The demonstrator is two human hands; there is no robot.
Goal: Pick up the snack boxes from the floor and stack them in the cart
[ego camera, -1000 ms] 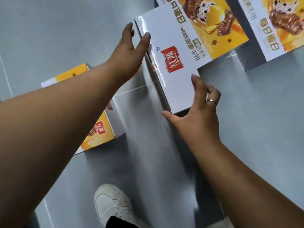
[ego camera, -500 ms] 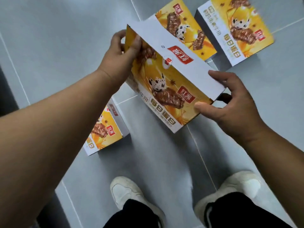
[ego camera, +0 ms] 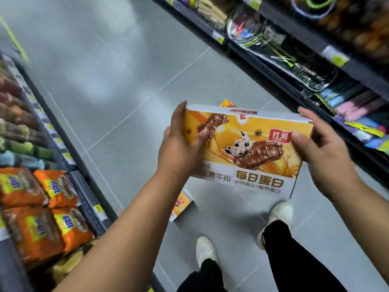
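The snack box is held in the air above the grey floor, its printed face turned up toward the camera. The left hand grips its left end, thumb across the front and fingers curled behind; the right hand pinches the right end the same way. 2 more lie on the floor below: a second box by the left forearm and a third box (only its corner shows). Orange snack bags sit on the left shelf.

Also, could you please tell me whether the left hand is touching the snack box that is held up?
Touching. The head view shows the left hand gripping the left end of the snack box, with its thumb pressed across the printed front.
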